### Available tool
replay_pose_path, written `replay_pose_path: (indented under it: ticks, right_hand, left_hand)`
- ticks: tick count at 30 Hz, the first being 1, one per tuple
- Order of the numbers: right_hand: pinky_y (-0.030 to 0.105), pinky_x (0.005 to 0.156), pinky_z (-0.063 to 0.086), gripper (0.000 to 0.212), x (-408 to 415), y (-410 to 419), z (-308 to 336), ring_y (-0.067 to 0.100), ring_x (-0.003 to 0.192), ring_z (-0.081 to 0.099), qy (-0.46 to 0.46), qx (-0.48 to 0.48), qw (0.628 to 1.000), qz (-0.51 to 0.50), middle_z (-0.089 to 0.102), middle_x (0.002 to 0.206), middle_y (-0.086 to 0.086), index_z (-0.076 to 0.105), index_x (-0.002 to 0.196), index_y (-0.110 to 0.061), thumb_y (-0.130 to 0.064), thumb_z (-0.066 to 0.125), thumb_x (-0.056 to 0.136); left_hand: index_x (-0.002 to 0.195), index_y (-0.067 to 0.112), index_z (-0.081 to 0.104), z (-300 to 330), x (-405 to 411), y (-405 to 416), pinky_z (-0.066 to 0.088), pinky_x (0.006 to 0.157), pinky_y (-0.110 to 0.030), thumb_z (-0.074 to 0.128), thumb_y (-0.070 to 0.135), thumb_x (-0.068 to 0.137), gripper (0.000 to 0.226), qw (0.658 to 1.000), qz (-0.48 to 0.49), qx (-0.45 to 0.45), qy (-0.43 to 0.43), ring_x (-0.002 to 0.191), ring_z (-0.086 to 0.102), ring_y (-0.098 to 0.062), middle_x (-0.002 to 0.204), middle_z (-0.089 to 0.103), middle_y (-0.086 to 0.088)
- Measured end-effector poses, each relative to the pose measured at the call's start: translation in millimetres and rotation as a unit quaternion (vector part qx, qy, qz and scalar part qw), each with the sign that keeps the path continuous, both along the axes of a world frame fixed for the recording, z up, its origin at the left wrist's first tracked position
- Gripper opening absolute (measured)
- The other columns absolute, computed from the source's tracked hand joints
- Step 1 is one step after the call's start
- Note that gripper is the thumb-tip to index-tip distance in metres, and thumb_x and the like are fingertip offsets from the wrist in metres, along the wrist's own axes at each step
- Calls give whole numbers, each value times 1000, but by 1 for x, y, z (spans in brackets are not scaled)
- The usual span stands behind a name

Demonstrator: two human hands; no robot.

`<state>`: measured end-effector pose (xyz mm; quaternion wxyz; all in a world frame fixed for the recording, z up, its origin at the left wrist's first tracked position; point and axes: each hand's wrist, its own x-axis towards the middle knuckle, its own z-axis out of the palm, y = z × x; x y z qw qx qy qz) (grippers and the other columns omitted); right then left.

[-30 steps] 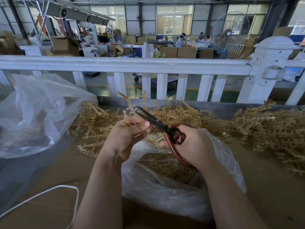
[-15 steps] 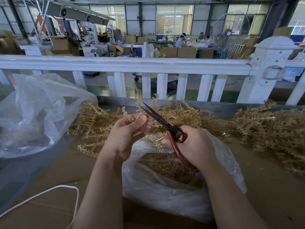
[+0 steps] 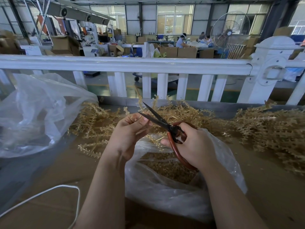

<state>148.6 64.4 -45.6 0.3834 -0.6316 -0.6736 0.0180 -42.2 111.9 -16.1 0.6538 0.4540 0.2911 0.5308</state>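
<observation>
The left hand [image 3: 127,134] has its fingers and thumb pinched round a thin tan plastic strip with small side nubs [image 3: 140,100], which stands up from the fingertips over the middle of the brown tabletop [image 3: 272,179]. The right hand [image 3: 196,146] is curled through the red-brown loops of a pair of dark-bladed scissors [image 3: 156,119]. The blades are parted, and their tips reach the strip just above the left fingers.

Both hands hang over an open clear plastic bag [image 3: 173,195] near the front edge, with a heap of small tan cut bits [image 3: 166,166] inside it. Loose piles of the same tan strips lie along the back edge, one behind the hands [image 3: 99,119] and one toward the right edge [image 3: 272,129]. A big crumpled clear bag [image 3: 38,109] slumps at the left edge, and a white cord [image 3: 49,190] loops across the front left corner. A white railing [image 3: 132,63] runs behind the tabletop.
</observation>
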Motion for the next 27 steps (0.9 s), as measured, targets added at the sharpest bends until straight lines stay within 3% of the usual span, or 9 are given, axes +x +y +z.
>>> replay_pose_path:
  ticks: [4,7,10,14,20,23,27]
  right_hand:
    - [12,57,42,66,1,1,-2,-3,75,63,-7,4,1000,-3,64,75,-24,60,92,-37,-94,45,62]
    - [11,55,40,62,0,1,-1,-5,70,61,-14,16,1000,-4,61,71,-25,60,90,-37,-91,48,64]
    - [9,55,37,53,0,1,-1,-7,69,60,-7,11,1000,2,59,70,-27,55,89,-43,-90,51,65]
    - [6,53,35,54,0,2,-1,-11,67,57,-8,10,1000,-1,58,68,-29,53,90,-45,-92,48,64]
    - [5,50,31,57,0,2,-1,-16,60,50,-11,13,1000,-17,52,62,-31,59,93,-43,-91,48,64]
    - [7,58,32,59,0,4,-2,-18,62,45,-13,17,1000,-19,47,63,-35,60,96,-43,-91,47,64]
    - [5,45,34,63,0,4,-3,-18,60,47,-12,29,999,-22,48,62,-34,61,94,-42,-94,45,63]
  left_hand:
    - [61,22,66,-1,0,1,51,83,-29,70,14,72,14,1000,9,-1,20,72,68,-9,76,72,2]
    - [57,25,69,-1,0,1,48,85,-30,67,11,81,29,999,18,8,45,72,66,-8,74,71,4]
    - [56,26,66,-1,1,2,50,79,-25,70,18,77,22,997,17,35,61,69,62,-7,71,67,5]
    - [70,19,60,-2,4,2,53,67,-17,65,6,87,22,995,37,59,66,67,61,-9,72,66,0]
    - [78,16,66,-2,1,3,52,76,-21,71,16,76,6,996,16,62,59,74,62,-11,77,66,-2]
    - [68,22,71,-1,3,2,53,74,-19,68,7,85,23,994,24,74,78,73,63,-9,74,67,1]
    - [70,20,74,1,5,1,54,73,-19,67,5,86,23,993,40,80,77,72,65,-8,74,70,2]
